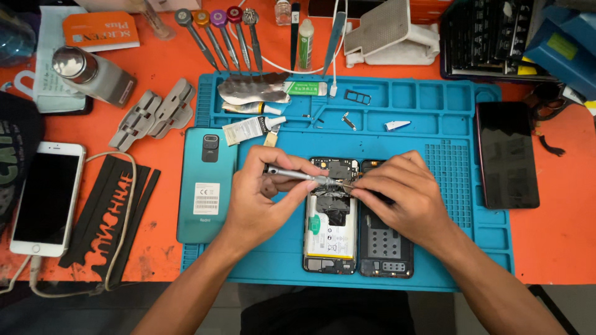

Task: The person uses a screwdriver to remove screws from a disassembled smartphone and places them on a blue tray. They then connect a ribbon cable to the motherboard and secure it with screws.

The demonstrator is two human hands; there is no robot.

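An opened smartphone (330, 232) lies on the blue repair mat (434, 260), its battery and circuit board exposed. Next to it on the right lies a dark inner frame part (385, 245). My left hand (257, 198) grips a slim silver screwdriver (295, 174) whose tip points right onto the phone's upper board. My right hand (403, 198) rests on the top of the frame part, fingertips pinched at the spot where the screwdriver tip meets the board. What the fingers pinch is too small to tell.
A teal phone back cover (207, 186) lies left on the mat; a white phone (46, 198) on a cable far left. A black phone (506, 155) lies right. Screwdrivers (217, 31), tweezers (333, 34), glue tubes (251, 127), grey clamps (155, 111) and a metal cylinder (93, 74) fill the orange table's back.
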